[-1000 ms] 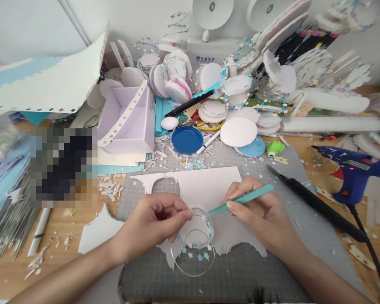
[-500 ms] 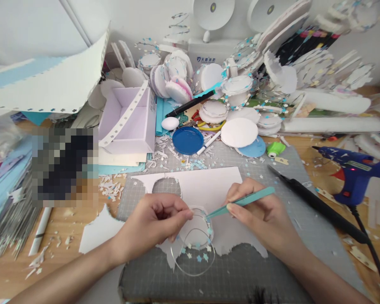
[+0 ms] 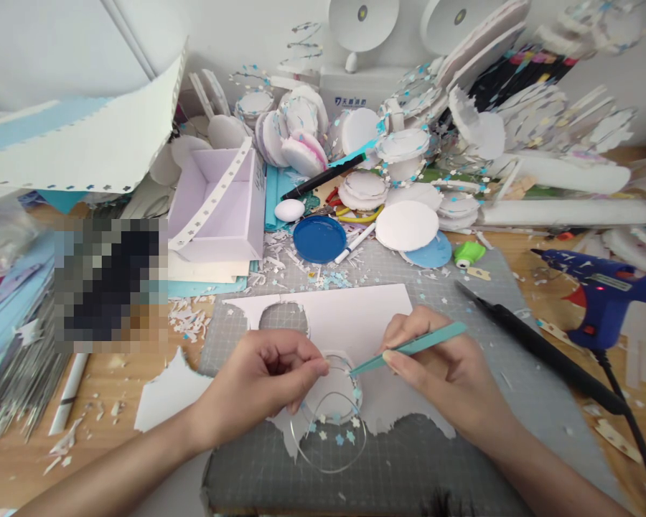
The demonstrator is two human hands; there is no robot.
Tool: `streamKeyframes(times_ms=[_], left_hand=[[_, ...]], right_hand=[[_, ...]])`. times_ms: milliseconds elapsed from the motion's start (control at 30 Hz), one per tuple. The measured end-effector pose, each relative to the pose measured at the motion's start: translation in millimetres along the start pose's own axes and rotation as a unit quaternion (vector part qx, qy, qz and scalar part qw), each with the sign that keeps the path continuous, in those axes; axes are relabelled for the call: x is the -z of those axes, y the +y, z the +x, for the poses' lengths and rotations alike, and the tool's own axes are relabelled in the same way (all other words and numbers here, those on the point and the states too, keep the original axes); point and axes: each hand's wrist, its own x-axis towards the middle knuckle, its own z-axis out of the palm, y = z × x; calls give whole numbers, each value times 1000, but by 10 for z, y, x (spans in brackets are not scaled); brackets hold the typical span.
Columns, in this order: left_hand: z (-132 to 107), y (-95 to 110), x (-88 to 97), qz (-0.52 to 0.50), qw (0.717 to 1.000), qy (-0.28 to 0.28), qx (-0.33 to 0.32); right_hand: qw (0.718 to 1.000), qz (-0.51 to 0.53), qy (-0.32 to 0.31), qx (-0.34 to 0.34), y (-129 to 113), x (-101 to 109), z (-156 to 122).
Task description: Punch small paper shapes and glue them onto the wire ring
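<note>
My left hand (image 3: 274,370) pinches a thin wire (image 3: 331,471) between thumb and fingertips, and the wire loops down toward me. Small blue and white paper stars (image 3: 338,436) sit along it. Behind the loop lies a round white disc (image 3: 323,395), its edge ringed by more wire and stars. Turquoise tweezers (image 3: 433,337) are gripped in my right hand (image 3: 441,359). Their tips reach the upper right of the disc's rim, close to the wire; whether they hold a star is too small to tell. Cut white paper (image 3: 355,309) lies underneath.
A black-handled knife (image 3: 543,345) and a blue glue gun (image 3: 608,294) lie to the right. Beyond the hands are a blue lid (image 3: 319,239), a lilac box (image 3: 215,201) and several white discs (image 3: 407,225). Paper scraps litter the grey cutting mat (image 3: 280,474).
The tweezers' tips have shifted slightly left and down along the disc's rim. My left hand has hardly moved and keeps its pinch on the wire.
</note>
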Motion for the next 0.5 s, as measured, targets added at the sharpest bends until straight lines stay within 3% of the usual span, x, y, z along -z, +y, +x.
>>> streamKeyframes(times_ms=[333, 500], left_hand=[[-28, 26, 9, 0, 1000, -5, 3], [-16, 42, 4, 3, 1000, -2, 2]], right_hand=[[994, 85, -10, -64, 121, 35, 4], [995, 79, 32, -50, 139, 56, 16]])
